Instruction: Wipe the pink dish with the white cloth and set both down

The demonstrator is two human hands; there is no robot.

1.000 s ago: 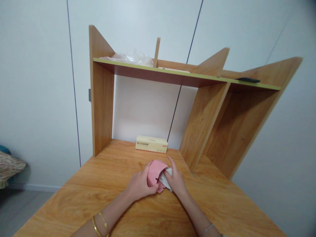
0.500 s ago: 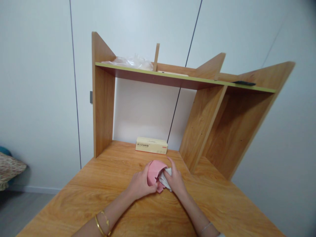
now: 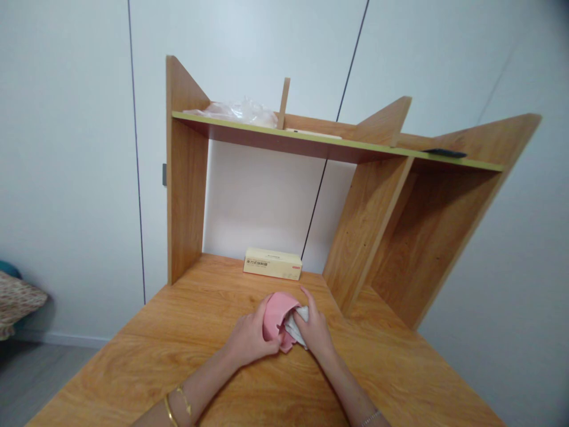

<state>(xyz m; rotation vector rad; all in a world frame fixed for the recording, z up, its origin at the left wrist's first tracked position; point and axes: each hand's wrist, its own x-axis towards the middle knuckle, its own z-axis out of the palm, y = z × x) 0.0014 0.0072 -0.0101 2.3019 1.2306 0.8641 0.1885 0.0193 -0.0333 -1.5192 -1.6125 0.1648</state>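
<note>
Over the wooden desk, my left hand (image 3: 252, 337) is wrapped round a pink bowl-like container (image 3: 276, 311) with a notched, wavy rim. The container lies tilted on its side, its opening facing right toward my other hand. Pressed at that opening is a crumpled white cloth (image 3: 297, 326), gripped by my right hand (image 3: 316, 332). Part of the cloth goes inside the container, where the right fingertips are hidden. One finger of the right hand sticks up, away from the cloth.
Behind the hands, a cream cling-film box (image 3: 272, 264) stands on the desk (image 3: 178, 338). A wooden shelf unit (image 3: 186, 178) rises at the back, holding a clear plastic bag (image 3: 242, 112) and a dark flat object (image 3: 446, 153). At far left is a patterned fabric (image 3: 20, 302).
The pink container and both hands have shifted slightly down and left, and the container is turned a little. The cloth stays at its opening. The camera view has moved slightly.
</note>
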